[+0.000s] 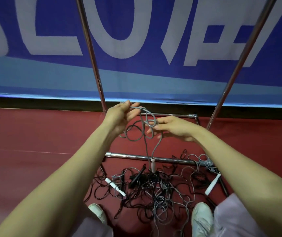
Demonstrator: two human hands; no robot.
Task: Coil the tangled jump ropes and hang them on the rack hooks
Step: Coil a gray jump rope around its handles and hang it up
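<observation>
Head view: the grey jump rope (pixel 143 129) is held up between both hands, clear of the floor and in front of the rack's rear base bar. The left hand (pixel 119 117) pinches the rope's upper run between thumb and fingertips. The right hand (pixel 174 128), just beside it and slightly lower, pinches a loop of the same rope between thumb and forefinger. Between the two hands the rope forms several crossed loops, not a neat coil. One strand drops to a pale handle (pixel 152 165), which hangs upright over the heap below; contact with the heap cannot be determined.

The pile of ropes (pixel 155 190) lies on the red floor (pixel 34 151), black and grey cords intertwined. A black handle (pixel 136 177) lies in it. One white handle (pixel 114 186) lies at its left edge, and a second lies at its right. Some grey cord is draped over the right end of the front base bar.

The rack (pixel 147 157) is chrome tubing: low base bars and two uprights running out of the top of the frame.

Two white shoes (pixel 202 218) stand at the near edge of the pile. A blue banner (pixel 154 74) with pale lettering hangs behind.
</observation>
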